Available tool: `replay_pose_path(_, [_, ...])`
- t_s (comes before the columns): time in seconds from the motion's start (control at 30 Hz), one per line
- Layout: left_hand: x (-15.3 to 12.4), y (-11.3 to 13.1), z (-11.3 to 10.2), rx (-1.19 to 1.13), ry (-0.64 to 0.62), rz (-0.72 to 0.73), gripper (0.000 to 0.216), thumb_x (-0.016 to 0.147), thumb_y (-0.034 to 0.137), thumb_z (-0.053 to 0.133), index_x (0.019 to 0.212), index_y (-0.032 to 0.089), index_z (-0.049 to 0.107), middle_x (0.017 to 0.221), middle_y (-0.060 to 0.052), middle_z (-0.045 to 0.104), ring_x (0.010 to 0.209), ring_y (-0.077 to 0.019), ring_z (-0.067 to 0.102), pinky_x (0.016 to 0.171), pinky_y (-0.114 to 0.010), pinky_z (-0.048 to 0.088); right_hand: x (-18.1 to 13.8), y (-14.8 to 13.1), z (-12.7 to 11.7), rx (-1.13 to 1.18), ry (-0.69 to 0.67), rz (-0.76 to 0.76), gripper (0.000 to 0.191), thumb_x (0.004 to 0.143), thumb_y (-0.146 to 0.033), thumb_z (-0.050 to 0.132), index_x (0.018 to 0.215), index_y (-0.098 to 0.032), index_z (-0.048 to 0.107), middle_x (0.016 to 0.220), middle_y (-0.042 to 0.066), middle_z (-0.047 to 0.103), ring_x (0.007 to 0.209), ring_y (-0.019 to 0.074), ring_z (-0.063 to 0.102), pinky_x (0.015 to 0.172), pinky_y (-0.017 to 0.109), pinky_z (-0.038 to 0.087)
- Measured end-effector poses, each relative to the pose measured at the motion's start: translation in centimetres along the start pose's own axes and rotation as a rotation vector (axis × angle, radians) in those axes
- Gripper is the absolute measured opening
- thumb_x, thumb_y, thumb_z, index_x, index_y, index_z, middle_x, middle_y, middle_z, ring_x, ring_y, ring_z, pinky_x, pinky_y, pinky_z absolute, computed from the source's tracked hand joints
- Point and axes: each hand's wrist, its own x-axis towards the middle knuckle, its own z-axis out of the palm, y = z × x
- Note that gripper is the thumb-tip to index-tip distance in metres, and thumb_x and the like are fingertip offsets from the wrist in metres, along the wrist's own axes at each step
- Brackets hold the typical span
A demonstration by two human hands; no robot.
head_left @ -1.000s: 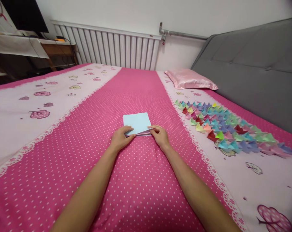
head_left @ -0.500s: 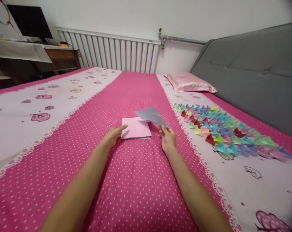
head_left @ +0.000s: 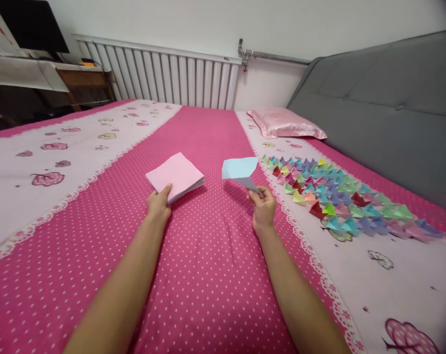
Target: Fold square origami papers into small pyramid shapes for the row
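My left hand [head_left: 158, 203] is closed on the near corner of a stack of paper squares [head_left: 174, 175] with a pink sheet on top, lifted a little off the pink dotted bedspread [head_left: 204, 275]. To its right, my right hand [head_left: 262, 205] pinches one light blue sheet [head_left: 239, 168] by its near corner. That sheet hangs in the air, curled, with a grey underside showing. The two hands are about a hand's width apart over the middle of the bed.
Several rows of small folded paper shapes [head_left: 329, 197] in many colours lie on the bedspread to the right. A pink pillow [head_left: 284, 123] rests by the grey headboard [head_left: 377, 108]. A white radiator [head_left: 160, 73] and a desk [head_left: 78, 78] stand beyond the bed.
My right hand peeled the light blue top sheet off the stack and carried it right. My left hand then took hold of the stack and moved it left, lifting it slightly.
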Motion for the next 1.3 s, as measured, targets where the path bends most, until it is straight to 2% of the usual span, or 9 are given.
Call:
replay_pose_path(0.13, [1.3,-0.2,-1.5,0.017,0.214,0.097,0.038,0.069,0.023,0.062,0.103,0.010,0.053,0.116,-0.014,0.058,0.100,-0.0181,0.060,0.082,-0.028,0.051,-1.2,-0.3,0.0,-0.202,-0.242,-0.144,0.009,0.067,-0.020,0.059,0.075,-0.018,0.057,0.094,0.008,0.068,0.086,0.0187,0.065,0.072,0.029,0.052])
replay_pose_path(0.27, [1.0,-0.4,-2.3,0.162,0.373,0.146,0.053,0.060,0.031,0.068,0.103,0.006,0.051,0.107,-0.017,0.059,0.097,-0.0251,0.059,0.086,-0.040,0.048,-1.9,-0.2,-0.7,-0.621,-0.508,-0.147,0.014,0.065,-0.012,0.055,0.074,-0.020,0.062,0.090,0.005,0.070,0.080,0.0199,0.066,0.070,0.032,0.052])
replay_pose_path(0.4, [-0.9,0.2,-2.6,0.463,0.549,0.441,0.062,0.061,0.030,0.065,0.115,0.007,0.044,0.119,-0.018,0.049,0.116,-0.0296,0.044,0.100,-0.046,0.034,-1.7,-1.5,-2.8,-0.873,-0.705,-0.245,0.025,0.062,-0.003,0.052,0.072,-0.023,0.064,0.086,0.001,0.071,0.080,0.0206,0.066,0.074,0.034,0.051])
replay_pose_path(0.47, [-2.4,0.5,-2.4,0.537,0.393,0.652,0.056,0.066,0.025,0.060,0.117,0.011,0.044,0.122,-0.015,0.047,0.120,-0.0283,0.039,0.103,-0.045,0.030,-1.5,-2.6,-4.2,-0.917,-0.806,-0.251,0.028,0.062,-0.002,0.051,0.072,-0.023,0.065,0.087,0.001,0.071,0.082,0.0211,0.065,0.076,0.035,0.050])
replay_pose_path(0.6, [-6.3,0.2,-1.4,0.575,-0.217,0.979,0.051,0.068,0.014,0.053,0.118,0.016,0.047,0.125,-0.011,0.050,0.121,-0.0239,0.041,0.106,-0.040,0.030,-1.2,-4.1,-6.5,-0.861,-0.937,-0.144,0.017,0.065,-0.008,0.055,0.070,-0.021,0.065,0.087,0.002,0.070,0.082,0.0194,0.065,0.073,0.032,0.049])
replay_pose_path(0.8, [-10.2,-0.7,0.1,0.802,-1.049,0.957,0.047,0.069,0.016,0.047,0.115,0.022,0.055,0.125,-0.005,0.055,0.121,-0.0209,0.044,0.103,-0.039,0.033,-0.6,-2.8,-7.8,-0.723,-0.917,-0.040,0.025,0.066,-0.013,0.058,0.089,-0.019,0.065,0.073,0.000,0.064,0.056,0.0120,0.055,0.051,0.023,0.042])
replay_pose_path(1.0, [-9.2,-0.8,-0.4,0.837,-1.125,0.875,0.052,0.070,0.031,0.053,0.121,0.019,0.053,0.130,-0.008,0.050,0.124,-0.0254,0.040,0.105,-0.041,0.029,-0.3,-1.0,-7.7,-0.825,-0.878,-0.205,0.034,0.070,-0.010,0.052,0.100,-0.021,0.065,0.083,0.004,0.057,0.053,0.0107,0.046,0.052,0.025,0.040])
replay_pose_path(1.2, [-8.6,-0.9,-0.9,0.889,-1.118,0.784,0.080,0.058,0.049,0.069,0.128,0.020,0.045,0.136,-0.012,0.042,0.127,-0.0283,0.035,0.105,-0.044,0.028,-0.3,-0.7,-7.7,-0.801,-0.799,-0.145,0.021,0.078,-0.018,0.052,0.090,-0.021,0.069,0.079,0.005,0.061,0.070,0.0169,0.056,0.064,0.029,0.044])
replay_pose_path(1.3, [-8.5,-1.0,-0.2,0.847,-1.029,0.748,0.054,0.069,0.047,0.062,0.116,0.019,0.057,0.125,-0.011,0.053,0.116,-0.0246,0.047,0.100,-0.039,0.036,-0.1,-0.6,-7.7,-0.777,-0.784,-0.117,0.020,0.081,-0.029,0.052,0.083,-0.019,0.069,0.076,0.005,0.061,0.069,0.0171,0.056,0.062,0.029,0.043])
